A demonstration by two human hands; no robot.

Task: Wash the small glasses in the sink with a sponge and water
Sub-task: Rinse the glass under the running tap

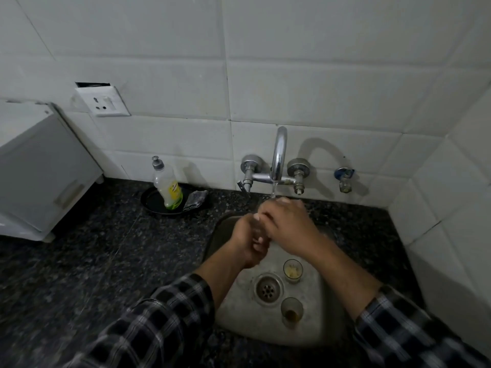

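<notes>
You're at the rinse: your left hand and right hand meet under the running tap, and I cannot tell what they grip. Two glasses stand at 2 and 4 o'clock of the drain. Next, likely fetch the sponge at 10 o'clock.

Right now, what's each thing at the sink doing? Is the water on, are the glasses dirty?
Tap: running, thin stream.
Left hand: curled round the held glass, which is mostly hidden.
Right hand: over that glass, under the stream; grip unclear.
Far glass: upright, yellowish bits inside.
Near glass: upright, brownish dregs.
Drain: unplugged.
Soap bottle: upright, little soap left.
Scrubber: lying unused.
</notes>
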